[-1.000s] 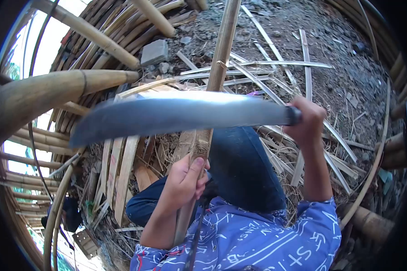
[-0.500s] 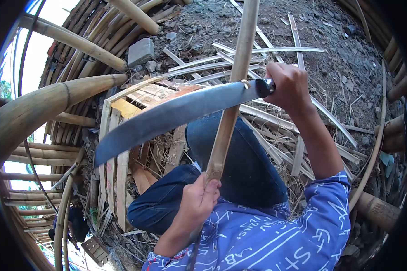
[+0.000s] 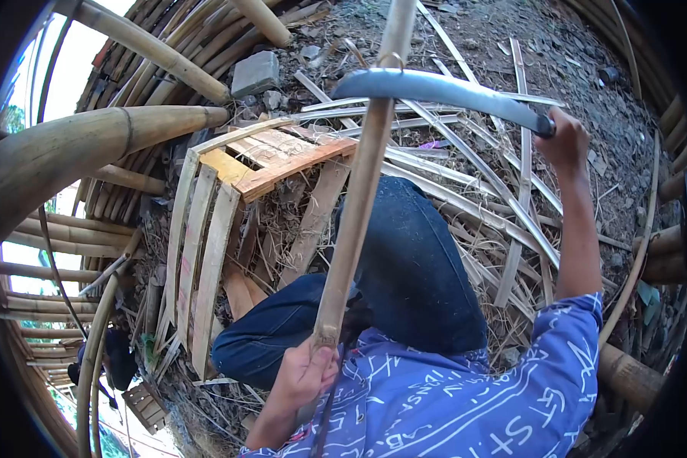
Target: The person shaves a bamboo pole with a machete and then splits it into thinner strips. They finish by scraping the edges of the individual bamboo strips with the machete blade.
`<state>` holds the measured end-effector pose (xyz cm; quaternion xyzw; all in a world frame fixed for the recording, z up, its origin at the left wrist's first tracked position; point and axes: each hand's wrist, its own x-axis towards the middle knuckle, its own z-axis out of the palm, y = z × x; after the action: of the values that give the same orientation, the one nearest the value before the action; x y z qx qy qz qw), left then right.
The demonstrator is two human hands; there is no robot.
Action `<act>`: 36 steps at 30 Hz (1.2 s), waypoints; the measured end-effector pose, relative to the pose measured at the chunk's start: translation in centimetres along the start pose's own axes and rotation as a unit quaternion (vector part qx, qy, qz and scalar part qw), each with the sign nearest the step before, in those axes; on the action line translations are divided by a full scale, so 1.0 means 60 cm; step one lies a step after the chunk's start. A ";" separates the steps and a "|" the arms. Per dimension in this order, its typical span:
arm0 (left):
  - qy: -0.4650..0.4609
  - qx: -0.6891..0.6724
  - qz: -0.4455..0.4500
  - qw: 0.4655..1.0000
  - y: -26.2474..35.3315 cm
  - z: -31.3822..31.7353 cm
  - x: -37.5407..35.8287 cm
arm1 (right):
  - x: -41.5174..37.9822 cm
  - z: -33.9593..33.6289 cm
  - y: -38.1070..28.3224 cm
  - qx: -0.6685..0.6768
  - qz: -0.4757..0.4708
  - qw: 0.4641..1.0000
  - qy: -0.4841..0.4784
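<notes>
My left hand (image 3: 307, 375) is closed around the near end of a long bamboo pole (image 3: 349, 243), which slants up and away past my knee. In my right hand (image 3: 566, 141) is the dark handle of a machete (image 3: 450, 93). Its broad, curved blade lies across the pole near the top of the view, with the tip just left of it. A thin curl of bamboo shaving (image 3: 390, 58) stands at the blade's upper edge. The far end of the pole runs out of view.
A wooden crate (image 3: 253, 183) stands left of my knees. Split bamboo strips (image 3: 481, 164) and shavings litter the ground ahead and right. A concrete block (image 3: 255, 74) sits beyond the crate. Thick bamboo poles (image 3: 91, 149) frame the left side. Someone in dark clothing (image 3: 118, 359) is at lower left.
The machete has slid farther out along the pole, my right hand moving outward to the right. The blade's tip has come close to the pole. My left hand has shifted slightly down and left.
</notes>
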<state>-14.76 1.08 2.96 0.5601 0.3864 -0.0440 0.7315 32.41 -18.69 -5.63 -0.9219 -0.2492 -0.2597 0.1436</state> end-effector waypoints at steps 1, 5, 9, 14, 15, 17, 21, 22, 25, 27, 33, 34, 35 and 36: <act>-0.008 0.019 0.002 1.000 -0.003 -0.005 -0.002 | -0.004 -0.004 0.004 -0.010 0.001 1.000 -0.018; -0.026 0.027 -0.038 0.999 -0.005 -0.031 -0.028 | -0.014 0.003 0.025 0.014 -0.042 0.999 0.000; -0.009 0.056 -0.064 0.996 -0.011 -0.094 -0.050 | -0.008 0.001 0.034 0.023 -0.085 0.996 0.011; 0.043 0.073 -0.045 0.995 -0.049 -0.158 -0.069 | -0.013 -0.011 0.080 0.033 -0.062 0.997 0.036; 0.053 0.050 -0.043 0.996 -0.054 -0.166 -0.071 | -0.013 -0.034 0.074 0.015 -0.087 0.993 0.078; 0.043 0.060 -0.032 0.997 -0.030 -0.144 -0.063 | -0.021 -0.055 0.069 0.009 -0.099 0.992 0.083; 0.009 0.103 0.014 0.995 -0.009 -0.137 -0.035 | -0.055 -0.089 0.031 0.034 -0.062 0.997 0.030; -0.008 0.099 0.023 0.995 -0.004 -0.138 -0.032 | -0.066 -0.091 0.018 0.032 -0.058 0.997 0.033; -0.009 0.081 0.023 0.996 0.002 -0.138 -0.020 | -0.097 -0.077 0.006 0.030 0.052 0.998 -0.004; -0.004 0.093 0.016 0.996 0.007 -0.135 -0.013 | -0.123 -0.060 0.016 0.060 0.090 0.994 -0.003; -0.015 0.114 -0.004 0.993 0.032 -0.100 0.014 | -0.148 -0.078 -0.035 0.242 0.115 0.963 -0.014; -0.017 0.126 -0.004 0.992 0.034 -0.097 0.017 | -0.138 -0.099 -0.055 0.271 0.081 0.959 -0.010; -0.023 0.133 -0.006 0.991 0.037 -0.090 0.019 | -0.126 -0.120 -0.074 0.280 0.062 0.957 -0.030; -0.027 0.147 -0.008 0.989 0.041 -0.082 0.023 | -0.114 -0.135 -0.091 0.290 0.043 0.955 -0.049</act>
<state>-15.15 6.71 3.69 0.6569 0.3604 -0.1207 0.6511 21.12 -19.96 -1.97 -0.8619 -0.2809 -0.1248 0.4032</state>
